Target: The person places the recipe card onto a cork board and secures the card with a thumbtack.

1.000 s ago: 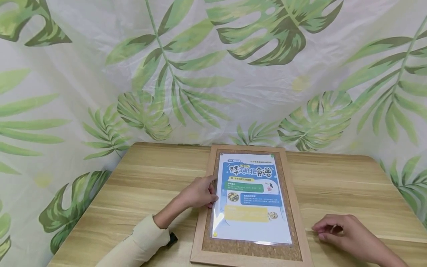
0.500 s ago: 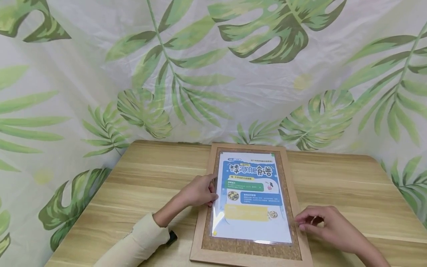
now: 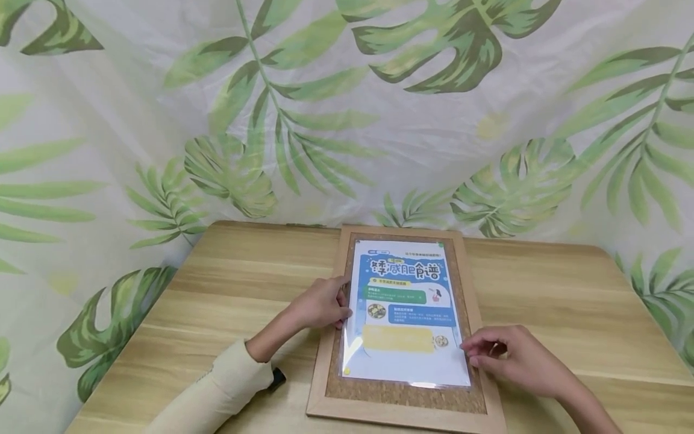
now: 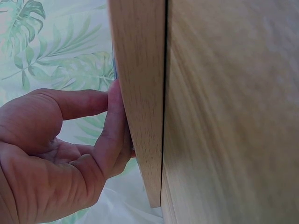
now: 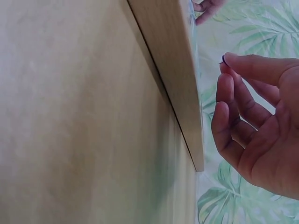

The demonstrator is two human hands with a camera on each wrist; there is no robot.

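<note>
A printed poster [image 3: 406, 367] in a clear glossy sleeve lies on a wood-framed cork board [image 3: 412, 399]. Green, yellow and dark tacks show at its corners. My left hand [image 3: 321, 303] rests at the poster's left edge, thumb and forefinger tips right at that edge. In the left wrist view the left hand [image 4: 56, 144] has bent fingers beside the frame, their tips partly hidden. My right hand [image 3: 517, 360] is at the poster's lower right edge. In the right wrist view a small dark blue thumbtack [image 5: 224, 59] is pinched between the right hand's [image 5: 268, 116] thumb and forefinger.
The board lies on a wood-grain table [image 3: 260, 259], its far end near a leaf-print curtain [image 3: 303, 120]. A small black object [image 3: 277, 379] shows beside the left sleeve [image 3: 228, 380].
My right hand has moved left from the table beside the board, over the frame, to the poster's right edge. The left hand stays at the left edge.
</note>
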